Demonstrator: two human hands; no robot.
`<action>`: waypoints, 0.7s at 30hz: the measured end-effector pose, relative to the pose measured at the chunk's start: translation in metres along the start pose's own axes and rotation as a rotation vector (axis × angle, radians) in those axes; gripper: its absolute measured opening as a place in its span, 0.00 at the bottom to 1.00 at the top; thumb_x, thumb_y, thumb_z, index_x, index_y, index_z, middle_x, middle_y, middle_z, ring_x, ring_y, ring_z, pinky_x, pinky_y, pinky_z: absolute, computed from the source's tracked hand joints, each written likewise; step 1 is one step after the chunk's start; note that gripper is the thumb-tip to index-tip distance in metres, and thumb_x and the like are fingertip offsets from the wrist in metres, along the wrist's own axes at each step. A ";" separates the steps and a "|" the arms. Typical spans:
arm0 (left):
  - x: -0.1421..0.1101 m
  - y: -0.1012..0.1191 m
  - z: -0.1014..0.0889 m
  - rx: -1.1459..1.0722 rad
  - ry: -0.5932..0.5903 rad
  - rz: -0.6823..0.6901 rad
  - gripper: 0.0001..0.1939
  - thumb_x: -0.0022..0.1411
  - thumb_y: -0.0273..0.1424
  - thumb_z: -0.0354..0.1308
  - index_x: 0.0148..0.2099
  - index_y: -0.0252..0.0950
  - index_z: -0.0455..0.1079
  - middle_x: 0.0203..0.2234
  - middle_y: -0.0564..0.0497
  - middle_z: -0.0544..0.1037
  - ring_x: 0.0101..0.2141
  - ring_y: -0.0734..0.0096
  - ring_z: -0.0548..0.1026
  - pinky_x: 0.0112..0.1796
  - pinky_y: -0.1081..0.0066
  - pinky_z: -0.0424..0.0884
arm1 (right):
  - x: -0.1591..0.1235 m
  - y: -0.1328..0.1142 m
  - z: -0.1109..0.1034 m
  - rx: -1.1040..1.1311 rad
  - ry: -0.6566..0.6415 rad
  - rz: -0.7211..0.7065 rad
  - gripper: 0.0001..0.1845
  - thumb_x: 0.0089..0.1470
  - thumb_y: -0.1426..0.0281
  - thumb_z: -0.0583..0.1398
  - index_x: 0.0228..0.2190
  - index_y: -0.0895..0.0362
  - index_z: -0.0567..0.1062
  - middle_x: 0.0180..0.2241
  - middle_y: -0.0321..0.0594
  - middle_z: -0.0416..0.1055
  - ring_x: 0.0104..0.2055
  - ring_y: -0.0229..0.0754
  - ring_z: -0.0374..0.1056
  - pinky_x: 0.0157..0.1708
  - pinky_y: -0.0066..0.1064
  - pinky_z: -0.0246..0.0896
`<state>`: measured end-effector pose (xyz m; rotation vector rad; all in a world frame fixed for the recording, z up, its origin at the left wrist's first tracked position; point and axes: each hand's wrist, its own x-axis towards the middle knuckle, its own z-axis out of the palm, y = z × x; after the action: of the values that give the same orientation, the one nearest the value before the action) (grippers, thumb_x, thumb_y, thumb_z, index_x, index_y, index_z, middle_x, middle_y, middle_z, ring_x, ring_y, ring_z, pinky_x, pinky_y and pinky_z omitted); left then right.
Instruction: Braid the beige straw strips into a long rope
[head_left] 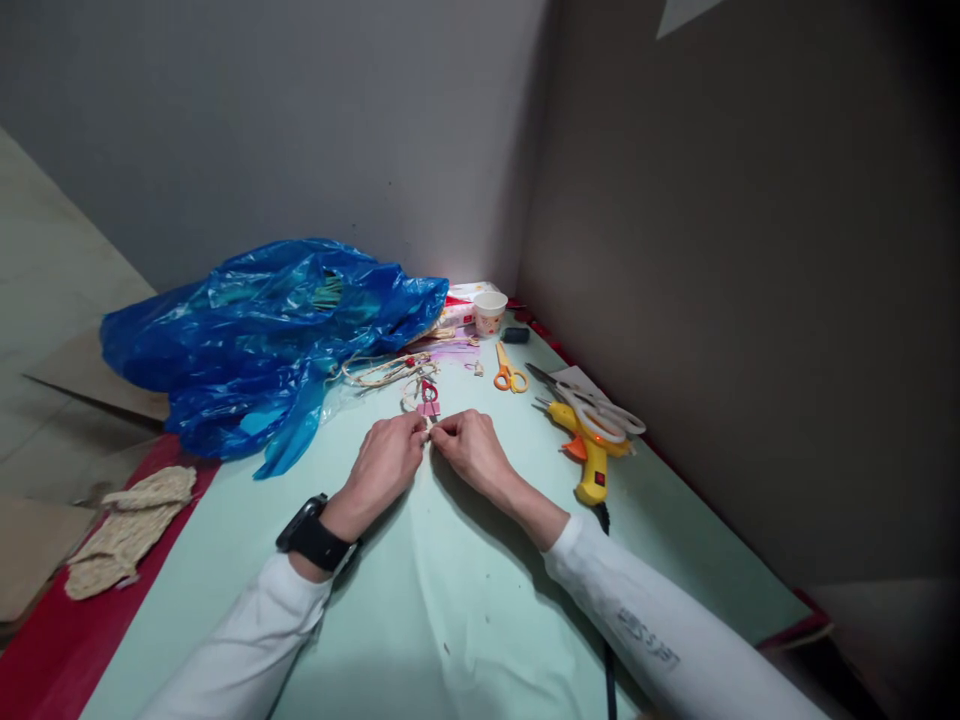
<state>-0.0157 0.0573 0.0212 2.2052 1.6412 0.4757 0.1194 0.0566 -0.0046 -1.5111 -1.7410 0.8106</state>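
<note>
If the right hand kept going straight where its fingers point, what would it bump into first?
Most likely the left hand. Its fingertips are right in front of the right hand's, by a small pale piece. Whether the hands touch is hard to tell.

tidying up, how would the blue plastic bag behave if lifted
The blue plastic bag would probably be floppy, since its thin film is creased. Its glossy sheen suggests it may be slippery. Its loose tail, splayed on the table, might drag.
</note>
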 end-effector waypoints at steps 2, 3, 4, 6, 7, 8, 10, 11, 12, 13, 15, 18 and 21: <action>0.000 -0.001 -0.002 0.037 0.010 -0.009 0.10 0.60 0.28 0.49 0.29 0.37 0.69 0.25 0.46 0.77 0.31 0.60 0.73 0.32 0.69 0.58 | 0.000 0.000 0.000 0.012 0.011 0.013 0.15 0.47 0.74 0.55 0.13 0.61 0.72 0.13 0.32 0.54 0.20 0.32 0.45 0.23 0.29 0.38; -0.001 0.000 -0.003 0.052 0.012 -0.015 0.11 0.60 0.28 0.49 0.29 0.37 0.70 0.25 0.46 0.77 0.31 0.60 0.73 0.31 0.69 0.58 | 0.000 0.000 0.000 0.025 0.011 0.021 0.15 0.47 0.74 0.55 0.13 0.61 0.71 0.13 0.32 0.53 0.20 0.32 0.45 0.23 0.29 0.38; -0.002 0.001 -0.004 0.063 0.010 -0.019 0.11 0.60 0.28 0.48 0.29 0.37 0.70 0.25 0.46 0.77 0.31 0.60 0.73 0.31 0.69 0.58 | 0.000 0.000 0.000 0.043 0.007 0.028 0.15 0.47 0.74 0.55 0.13 0.61 0.71 0.12 0.32 0.53 0.20 0.33 0.46 0.23 0.29 0.39; -0.004 0.003 -0.005 0.075 -0.003 -0.026 0.12 0.61 0.29 0.48 0.28 0.37 0.70 0.25 0.47 0.77 0.31 0.62 0.74 0.31 0.70 0.58 | 0.001 0.001 -0.001 0.092 -0.007 0.042 0.14 0.46 0.74 0.55 0.14 0.61 0.72 0.13 0.32 0.56 0.21 0.33 0.50 0.24 0.28 0.41; -0.006 0.005 -0.004 0.078 -0.010 -0.032 0.13 0.62 0.29 0.47 0.28 0.37 0.70 0.25 0.47 0.78 0.30 0.62 0.74 0.31 0.70 0.59 | 0.001 0.003 -0.001 0.124 -0.017 0.052 0.13 0.46 0.74 0.55 0.15 0.61 0.73 0.13 0.33 0.58 0.21 0.33 0.51 0.24 0.27 0.42; -0.008 0.007 -0.002 0.083 -0.014 -0.039 0.14 0.63 0.29 0.46 0.29 0.37 0.70 0.25 0.46 0.78 0.29 0.63 0.74 0.31 0.70 0.60 | 0.002 0.005 0.000 0.160 -0.028 0.064 0.13 0.46 0.73 0.55 0.16 0.61 0.74 0.14 0.33 0.59 0.21 0.33 0.53 0.24 0.27 0.43; -0.013 0.012 0.004 0.103 -0.011 -0.058 0.14 0.64 0.28 0.45 0.33 0.36 0.71 0.27 0.45 0.79 0.29 0.62 0.75 0.31 0.70 0.61 | 0.003 0.009 0.001 0.244 -0.056 0.092 0.13 0.46 0.72 0.55 0.17 0.61 0.75 0.15 0.33 0.61 0.22 0.33 0.54 0.24 0.25 0.45; -0.016 0.015 0.008 0.119 -0.004 -0.068 0.14 0.64 0.28 0.44 0.37 0.35 0.71 0.28 0.44 0.79 0.30 0.61 0.75 0.32 0.69 0.61 | 0.004 0.010 0.002 0.291 -0.072 0.107 0.13 0.47 0.70 0.55 0.17 0.61 0.75 0.15 0.33 0.61 0.21 0.32 0.54 0.23 0.25 0.45; -0.019 0.018 0.013 0.137 0.000 -0.076 0.14 0.65 0.28 0.43 0.42 0.34 0.71 0.29 0.42 0.79 0.30 0.59 0.76 0.32 0.68 0.61 | 0.004 0.012 0.002 0.342 -0.090 0.123 0.13 0.47 0.69 0.55 0.18 0.61 0.76 0.15 0.33 0.61 0.21 0.32 0.54 0.22 0.25 0.45; -0.023 0.021 0.018 0.153 0.003 -0.079 0.16 0.65 0.27 0.42 0.46 0.33 0.70 0.31 0.40 0.79 0.31 0.58 0.76 0.32 0.67 0.61 | 0.004 0.012 0.003 0.393 -0.107 0.139 0.13 0.47 0.69 0.55 0.19 0.61 0.76 0.16 0.33 0.62 0.21 0.32 0.54 0.22 0.24 0.45; -0.030 0.029 0.026 0.171 -0.003 -0.080 0.18 0.65 0.25 0.41 0.50 0.31 0.69 0.35 0.36 0.79 0.32 0.55 0.76 0.33 0.65 0.61 | 0.004 0.011 0.004 0.493 -0.136 0.175 0.13 0.47 0.68 0.56 0.22 0.62 0.78 0.17 0.34 0.64 0.21 0.32 0.54 0.21 0.24 0.47; -0.038 0.038 0.027 0.138 -0.030 -0.079 0.16 0.62 0.23 0.45 0.45 0.31 0.72 0.36 0.35 0.78 0.32 0.55 0.76 0.33 0.65 0.61 | 0.005 0.007 0.003 0.616 -0.174 0.238 0.12 0.46 0.68 0.58 0.23 0.63 0.77 0.18 0.36 0.67 0.20 0.32 0.56 0.20 0.24 0.49; -0.033 0.036 0.008 0.017 -0.051 -0.077 0.08 0.59 0.30 0.54 0.33 0.36 0.73 0.29 0.41 0.78 0.31 0.56 0.75 0.32 0.66 0.60 | 0.007 0.005 0.001 0.691 -0.197 0.290 0.10 0.44 0.69 0.59 0.19 0.63 0.76 0.14 0.34 0.64 0.17 0.30 0.51 0.17 0.24 0.44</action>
<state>0.0090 0.0159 0.0289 2.1389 1.7028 0.3819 0.1209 0.0639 -0.0081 -1.2313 -1.1756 1.5610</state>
